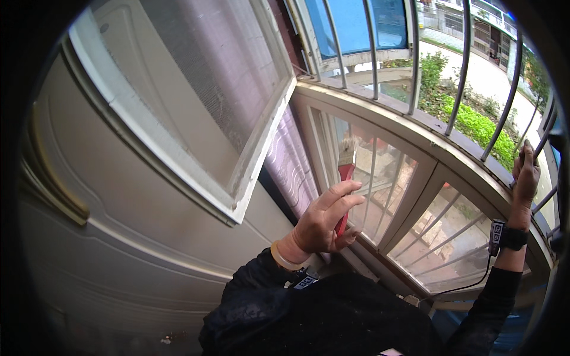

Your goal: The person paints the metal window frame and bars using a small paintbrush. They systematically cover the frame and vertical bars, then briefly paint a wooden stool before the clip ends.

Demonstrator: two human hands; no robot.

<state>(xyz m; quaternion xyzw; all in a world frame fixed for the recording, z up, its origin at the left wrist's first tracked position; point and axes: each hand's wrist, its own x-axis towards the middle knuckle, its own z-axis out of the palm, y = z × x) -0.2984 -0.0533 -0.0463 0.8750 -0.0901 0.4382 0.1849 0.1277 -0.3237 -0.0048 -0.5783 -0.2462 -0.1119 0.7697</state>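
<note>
In my left hand (331, 218) is a paintbrush (346, 167) with a red handle, its pale bristles pointing up in front of the lower window pane. The fingers are partly spread, with the handle against the palm side and thumb. My right hand (527, 171) is at the far right, closed around a metal window bar (542, 141) just above the sill. Between the hands runs the pale window frame (387, 107), with upright metal bars rising behind it.
An open window sash (262, 155) with a white, worn frame juts in at upper left. Behind it are a pale panelled door (169, 249) with a gold-coloured handle (58, 187) and a lilac curtain (291, 164). A cable (467, 287) hangs from the device at my right wrist.
</note>
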